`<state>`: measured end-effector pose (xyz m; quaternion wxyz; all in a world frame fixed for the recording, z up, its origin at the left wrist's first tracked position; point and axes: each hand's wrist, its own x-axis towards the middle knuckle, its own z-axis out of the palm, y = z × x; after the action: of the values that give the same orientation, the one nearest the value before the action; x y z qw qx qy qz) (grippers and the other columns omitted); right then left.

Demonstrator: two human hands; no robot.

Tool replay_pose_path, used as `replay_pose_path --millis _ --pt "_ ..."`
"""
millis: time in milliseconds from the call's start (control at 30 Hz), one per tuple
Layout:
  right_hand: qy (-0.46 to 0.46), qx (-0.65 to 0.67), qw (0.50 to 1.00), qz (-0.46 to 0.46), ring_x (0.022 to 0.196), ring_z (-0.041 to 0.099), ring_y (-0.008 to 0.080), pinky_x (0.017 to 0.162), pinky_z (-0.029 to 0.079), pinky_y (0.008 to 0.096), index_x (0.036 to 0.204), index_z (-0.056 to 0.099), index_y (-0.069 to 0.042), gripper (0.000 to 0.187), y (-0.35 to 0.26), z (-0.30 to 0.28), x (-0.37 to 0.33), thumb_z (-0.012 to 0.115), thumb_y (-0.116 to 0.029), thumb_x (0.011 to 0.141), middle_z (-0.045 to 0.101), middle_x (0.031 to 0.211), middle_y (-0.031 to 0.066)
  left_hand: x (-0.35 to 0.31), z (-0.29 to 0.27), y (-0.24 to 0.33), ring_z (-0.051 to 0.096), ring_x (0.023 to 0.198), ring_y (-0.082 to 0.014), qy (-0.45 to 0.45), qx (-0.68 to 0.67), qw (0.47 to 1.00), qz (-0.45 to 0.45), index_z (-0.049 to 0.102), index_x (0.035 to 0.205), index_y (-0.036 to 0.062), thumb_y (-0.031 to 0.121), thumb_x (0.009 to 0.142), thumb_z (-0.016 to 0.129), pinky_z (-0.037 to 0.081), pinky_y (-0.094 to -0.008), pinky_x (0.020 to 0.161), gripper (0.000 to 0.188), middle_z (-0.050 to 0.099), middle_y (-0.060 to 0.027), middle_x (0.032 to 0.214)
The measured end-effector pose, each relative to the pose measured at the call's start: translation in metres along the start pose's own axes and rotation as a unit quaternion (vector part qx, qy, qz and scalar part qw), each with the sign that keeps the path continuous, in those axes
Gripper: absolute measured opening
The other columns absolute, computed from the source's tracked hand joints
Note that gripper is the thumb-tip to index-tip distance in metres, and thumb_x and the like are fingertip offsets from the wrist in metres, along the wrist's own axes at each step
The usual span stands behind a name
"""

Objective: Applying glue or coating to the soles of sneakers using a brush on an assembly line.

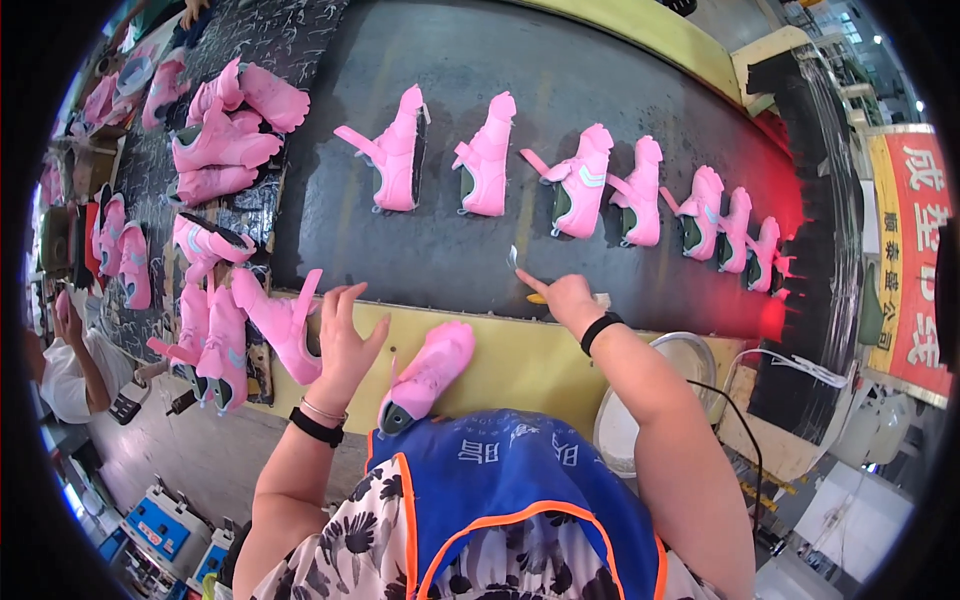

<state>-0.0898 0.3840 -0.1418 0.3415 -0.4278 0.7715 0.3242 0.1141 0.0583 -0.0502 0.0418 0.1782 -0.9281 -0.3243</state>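
While a dark work surface [450, 262] spans the bench, reddened by light at its right end, a yellow ledge [540, 372] borders its near edge; banner [912, 262] at right, one; round white container [616, 435] beside the right forearm, one; pink shoe uppers [580, 192] in a row on the dark surface, seven counted; on the ledge, one pink upper [436, 368], near the apron [520, 455]; left hand [346, 348], fingers spread, near another upper [275, 318], contact cannot be told; right hand [572, 303] pinches one small tool [513, 257].
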Motion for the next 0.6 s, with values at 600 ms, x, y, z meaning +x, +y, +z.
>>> replay_pose_path --millis 600 --pt "0.454 0.747 0.479 0.085 0.073 0.058 0.0123 0.065 0.052 0.0291 0.150 0.039 -0.014 0.060 0.003 0.050 -0.255 0.060 -0.010 0.094 0.058 0.087 -0.0005 -0.125 0.084 0.002 0.065 0.108 -0.0365 -0.146 -0.152 0.977 0.024 0.023 0.153 0.0059 0.027 0.069 0.090 0.054 -0.0442 0.090 0.109 0.063 -0.0250 0.119"
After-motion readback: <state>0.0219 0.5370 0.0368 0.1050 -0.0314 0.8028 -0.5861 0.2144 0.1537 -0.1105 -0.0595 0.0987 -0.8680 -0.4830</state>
